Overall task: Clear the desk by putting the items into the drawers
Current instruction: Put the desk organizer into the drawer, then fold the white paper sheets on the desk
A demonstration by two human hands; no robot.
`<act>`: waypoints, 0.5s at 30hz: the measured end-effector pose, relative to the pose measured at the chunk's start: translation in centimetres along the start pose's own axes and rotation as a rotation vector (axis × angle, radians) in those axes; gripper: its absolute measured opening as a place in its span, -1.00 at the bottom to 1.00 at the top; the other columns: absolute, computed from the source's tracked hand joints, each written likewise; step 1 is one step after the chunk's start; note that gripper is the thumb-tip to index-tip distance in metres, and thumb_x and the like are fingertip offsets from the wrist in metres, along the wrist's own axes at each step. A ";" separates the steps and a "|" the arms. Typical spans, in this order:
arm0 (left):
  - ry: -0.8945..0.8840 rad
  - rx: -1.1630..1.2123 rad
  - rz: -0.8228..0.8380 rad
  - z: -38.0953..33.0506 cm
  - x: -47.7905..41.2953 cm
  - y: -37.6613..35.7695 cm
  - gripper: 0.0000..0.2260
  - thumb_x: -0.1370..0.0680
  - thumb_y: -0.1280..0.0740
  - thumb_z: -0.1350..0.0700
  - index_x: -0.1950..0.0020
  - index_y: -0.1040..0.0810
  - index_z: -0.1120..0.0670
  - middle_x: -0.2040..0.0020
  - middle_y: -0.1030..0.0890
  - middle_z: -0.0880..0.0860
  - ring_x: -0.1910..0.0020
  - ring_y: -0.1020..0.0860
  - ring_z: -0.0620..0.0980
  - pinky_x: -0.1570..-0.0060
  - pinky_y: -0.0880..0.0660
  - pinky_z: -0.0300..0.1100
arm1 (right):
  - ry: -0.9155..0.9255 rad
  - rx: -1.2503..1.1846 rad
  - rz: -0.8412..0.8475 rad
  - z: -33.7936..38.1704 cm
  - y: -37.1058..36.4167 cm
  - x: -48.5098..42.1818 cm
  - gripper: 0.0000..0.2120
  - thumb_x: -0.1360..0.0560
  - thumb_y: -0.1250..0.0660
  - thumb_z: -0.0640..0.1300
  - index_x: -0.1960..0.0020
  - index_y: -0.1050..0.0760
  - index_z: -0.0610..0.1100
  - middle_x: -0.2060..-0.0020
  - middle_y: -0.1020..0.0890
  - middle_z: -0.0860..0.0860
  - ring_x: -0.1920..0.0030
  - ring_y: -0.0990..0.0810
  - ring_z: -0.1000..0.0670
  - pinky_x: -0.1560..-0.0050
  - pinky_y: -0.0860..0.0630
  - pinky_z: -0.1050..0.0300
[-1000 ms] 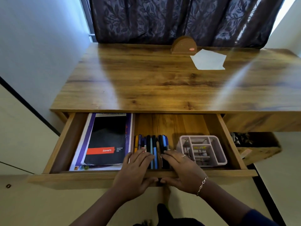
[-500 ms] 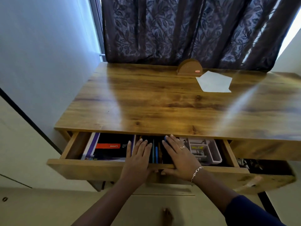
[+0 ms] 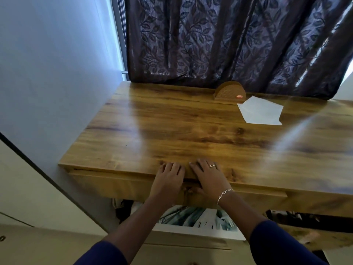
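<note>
Drawer (image 3: 114, 185): sits under the front edge of the worktop (image 3: 172, 127), pushed almost fully in, with a thin dark gap along its top at the left. Contents hidden.

Left hand (image 3: 168, 178): palm against the drawer front, fingers straight and slightly apart, tips lying on the worktop edge; clamped on nothing.

Right hand (image 3: 208, 178): just beside the left, same pose, fingers spread flat over the edge; ring (image 3: 212, 165) on one finger, bracelet (image 3: 224, 195) at the wrist.

Back right of the worktop: brown arched holder (image 3: 228, 91) against the curtain (image 3: 229, 41), white paper (image 3: 260, 111) lying flat just beside it.

Far right, lower: second drawer (image 3: 305, 234) stands open, its inside dark and unclear.
</note>
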State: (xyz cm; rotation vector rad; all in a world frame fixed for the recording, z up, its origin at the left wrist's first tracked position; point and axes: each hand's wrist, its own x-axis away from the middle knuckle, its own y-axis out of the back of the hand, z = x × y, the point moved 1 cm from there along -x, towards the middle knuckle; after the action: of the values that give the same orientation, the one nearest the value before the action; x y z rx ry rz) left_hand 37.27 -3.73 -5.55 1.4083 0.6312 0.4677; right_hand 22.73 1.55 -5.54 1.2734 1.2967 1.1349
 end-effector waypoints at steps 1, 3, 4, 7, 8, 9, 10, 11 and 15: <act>-0.018 0.000 -0.015 0.0 -0.3 -0.2 -0.65 -0.43 -0.40 0.02 -0.15 -0.52 0.13 -0.08 -0.57 0.12 -0.04 -0.55 0.09 -0.07 -0.50 -0.01 | -0.005 0.005 -0.035 -0.2 -0.2 -0.3 -0.26 -0.10 -0.57 0.14 -0.22 -0.49 -0.07 -0.13 -0.55 -0.12 -0.11 -0.56 -0.15 -0.04 -0.51 -0.10; -0.088 -0.009 -0.072 0.0 -1.1 -0.2 -0.67 -0.26 -0.53 -0.01 0.07 -0.58 0.09 0.15 -0.62 0.07 0.22 -0.59 0.02 0.22 -0.57 -0.10 | -0.016 0.007 -0.108 -0.4 -0.5 -0.9 -0.33 0.05 -0.61 0.13 -0.01 -0.56 -0.03 0.04 -0.60 -0.08 0.08 -0.62 -0.10 0.17 -0.57 -0.01; -0.103 -0.017 -0.093 0.0 -1.3 0.1 -0.65 -0.20 -0.55 -0.03 0.13 -0.59 0.09 0.21 -0.61 0.06 0.30 -0.58 0.00 0.31 -0.56 -0.13 | -0.010 0.004 -0.137 -0.5 -0.6 -1.1 -0.36 0.07 -0.61 0.13 0.04 -0.55 -0.02 0.07 -0.61 -0.06 0.12 -0.62 -0.08 0.21 -0.57 0.02; -0.118 -0.073 -0.121 -0.1 -1.9 0.6 -0.62 -0.14 -0.57 -0.06 0.16 -0.60 0.08 0.28 -0.59 0.04 0.38 -0.55 -0.04 0.44 -0.50 -0.20 | 0.025 -0.010 -0.202 -0.6 -0.7 -1.5 -0.43 0.06 -0.59 0.15 0.11 -0.56 -0.02 0.16 -0.61 -0.02 0.18 -0.61 -0.05 0.25 -0.57 0.07; -0.115 -0.071 -0.111 -0.1 -1.9 0.5 -0.63 -0.15 -0.57 -0.06 0.17 -0.60 0.08 0.29 -0.59 0.04 0.40 -0.55 -0.04 0.46 -0.49 -0.21 | 0.043 -0.019 -0.225 -0.6 -0.8 -1.5 -0.44 0.06 -0.58 0.14 0.12 -0.57 -0.02 0.18 -0.61 -0.01 0.20 -0.61 -0.04 0.25 -0.57 0.07; -0.112 -0.062 -0.100 -0.1 -1.9 0.5 -0.63 -0.15 -0.57 -0.05 0.17 -0.61 0.09 0.29 -0.59 0.05 0.40 -0.55 -0.03 0.47 -0.49 -0.21 | 0.060 -0.027 -0.242 -0.6 -0.9 -1.6 -0.45 0.05 -0.57 0.15 0.12 -0.56 -0.02 0.19 -0.60 -0.01 0.21 -0.61 -0.04 0.26 -0.57 0.08; -0.110 -0.058 -0.092 -0.1 -2.0 0.5 -0.62 -0.15 -0.58 -0.04 0.17 -0.61 0.10 0.29 -0.59 0.06 0.40 -0.55 -0.03 0.48 -0.49 -0.21 | 0.074 -0.036 -0.252 -0.7 -1.0 -1.7 -0.45 0.05 -0.57 0.16 0.13 -0.56 -0.02 0.20 -0.60 0.00 0.22 -0.60 -0.03 0.26 -0.56 0.08; -0.115 -0.057 -0.098 -0.2 -2.0 0.5 -0.61 -0.14 -0.58 -0.04 0.16 -0.61 0.10 0.29 -0.59 0.06 0.40 -0.55 -0.03 0.48 -0.49 -0.21 | 0.086 -0.041 -0.257 -0.8 -1.1 -1.8 -0.46 0.04 -0.56 0.17 0.13 -0.55 -0.01 0.21 -0.59 0.01 0.23 -0.60 -0.02 0.27 -0.56 0.10; -0.104 -0.025 -0.035 0.1 -2.4 0.4 -0.57 -0.09 -0.57 -0.10 0.17 -0.59 0.08 0.28 -0.59 0.06 0.40 -0.56 -0.04 0.49 -0.48 -0.21 | 0.163 -0.077 -0.271 -1.6 -1.4 -2.5 -0.44 0.03 -0.51 0.23 0.13 -0.50 0.01 0.22 -0.57 0.03 0.25 -0.57 0.01 0.28 -0.54 0.14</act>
State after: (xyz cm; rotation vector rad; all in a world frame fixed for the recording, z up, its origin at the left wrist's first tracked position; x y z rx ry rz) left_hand 35.61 -5.32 -4.89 1.3861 0.5630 0.3710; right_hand 21.03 -0.95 -6.68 0.9313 1.4812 1.0983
